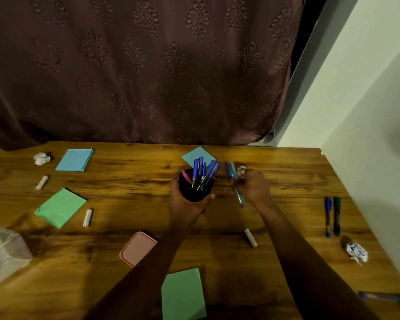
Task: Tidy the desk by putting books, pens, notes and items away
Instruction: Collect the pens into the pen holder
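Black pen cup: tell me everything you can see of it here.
The black pen cup is a dark, round, open-topped holder, material unclear. It is roughly upright over the middle of the wooden desk, gripped from the near side by the left hand. Several blue-capped pens and one pink pen lean out of it.

Lighting is running dim and warm overall. The pale wall [356,100] is catching the most light, with a soft shadow falling across it at right. The wooden desk [125,185] is showing faint sheen. The right hand [254,188] and its pens [232,174] are blurring; frame edges are bowing and softening, notably the plastic container [5,252].
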